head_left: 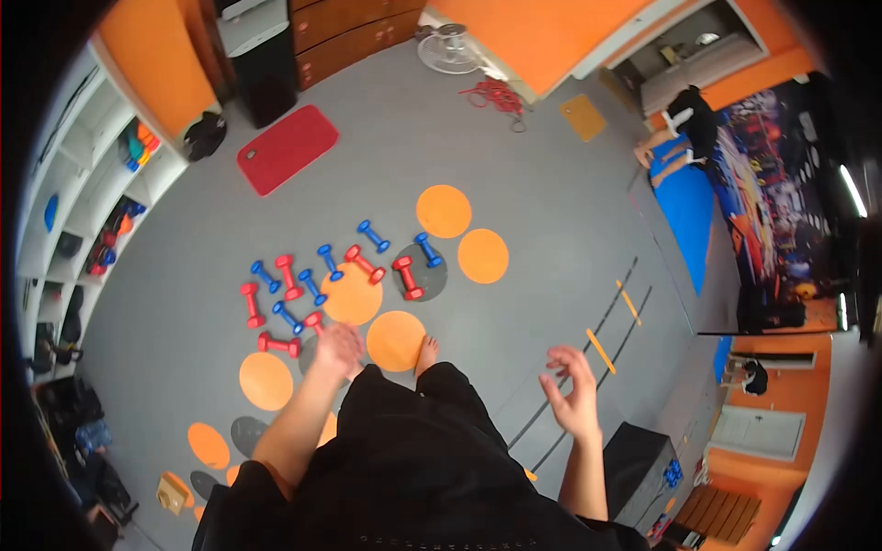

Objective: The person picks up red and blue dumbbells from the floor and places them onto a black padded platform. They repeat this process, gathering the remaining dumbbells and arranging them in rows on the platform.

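Observation:
My left hand [338, 351] hangs over the lower edge of the dumbbell group, its fingers blurred and partly turned away. In this view it overlaps the area beside a red dumbbell [314, 321] on the floor. My right hand [573, 393] is held out to the right, fingers curved and apart, with nothing in it. Several red dumbbells [288, 277] and blue dumbbells [373, 236] lie scattered on the grey floor in front of my feet. One red dumbbell [407, 278] and one blue dumbbell [427, 250] lie on a dark round floor spot [432, 283].
Orange floor spots [397, 341] lie around my bare foot [428, 352]. An agility ladder [600, 351] stretches along the right, near a black box [636, 466]. A red mat [288, 150] lies ahead, white shelves [87, 197] stand left, and another person [689, 129] is on a blue mat [684, 220].

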Demonstrator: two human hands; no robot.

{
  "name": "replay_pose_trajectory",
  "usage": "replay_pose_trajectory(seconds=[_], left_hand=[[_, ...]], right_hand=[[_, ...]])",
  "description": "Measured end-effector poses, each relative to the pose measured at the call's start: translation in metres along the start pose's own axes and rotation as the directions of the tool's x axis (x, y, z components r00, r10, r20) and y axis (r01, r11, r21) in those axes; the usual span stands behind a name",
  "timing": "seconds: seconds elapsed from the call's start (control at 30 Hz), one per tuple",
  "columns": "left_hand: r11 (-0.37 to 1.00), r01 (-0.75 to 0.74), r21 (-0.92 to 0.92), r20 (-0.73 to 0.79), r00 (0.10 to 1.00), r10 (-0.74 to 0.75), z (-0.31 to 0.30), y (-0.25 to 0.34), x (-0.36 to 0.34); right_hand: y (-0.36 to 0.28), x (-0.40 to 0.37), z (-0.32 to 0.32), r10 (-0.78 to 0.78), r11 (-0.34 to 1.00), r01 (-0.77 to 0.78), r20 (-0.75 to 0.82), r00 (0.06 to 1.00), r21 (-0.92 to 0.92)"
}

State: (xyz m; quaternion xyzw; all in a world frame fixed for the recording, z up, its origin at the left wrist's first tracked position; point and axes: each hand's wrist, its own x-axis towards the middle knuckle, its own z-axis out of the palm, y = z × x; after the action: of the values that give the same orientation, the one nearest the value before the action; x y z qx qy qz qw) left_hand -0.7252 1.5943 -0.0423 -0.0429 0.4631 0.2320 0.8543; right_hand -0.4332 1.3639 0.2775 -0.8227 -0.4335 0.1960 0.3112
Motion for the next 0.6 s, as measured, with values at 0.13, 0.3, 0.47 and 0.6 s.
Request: replay_pose_trajectory(seconds=[0.13, 0.3, 0.47, 0.6], left_hand=[[0.987, 0.163, 0.006, -0.143, 0.977, -0.161, 0.006, -0.04, -0.025], [0.993, -0.011, 0.114, -0.055, 0.998, 0.017, 0.036, -0.051, -0.006], [0.989, -0.11, 0.103, -0.213, 0.968, 0.13, 0.075, -0.059, 0.025], [0.989, -0.135, 0.058, -0.311, 0.939, 0.146, 0.078, -0.072, 0.096]], right_hand=[[0.036, 0.02, 0.04, 0.069, 0.952, -0.112, 0.155, 0.986, 0.286], [0.095, 0.098, 0.095, 0.114, 0.765, -0.412, 0.526, 0.843, 0.495], [0.195, 0.206, 0.183, 0.081, 0.693, -0.591, 0.77, 0.633, 0.413], [0.287, 0.302, 0.266, 0.235, 0.722, -0.663, 0.832, 0.502, 0.196]])
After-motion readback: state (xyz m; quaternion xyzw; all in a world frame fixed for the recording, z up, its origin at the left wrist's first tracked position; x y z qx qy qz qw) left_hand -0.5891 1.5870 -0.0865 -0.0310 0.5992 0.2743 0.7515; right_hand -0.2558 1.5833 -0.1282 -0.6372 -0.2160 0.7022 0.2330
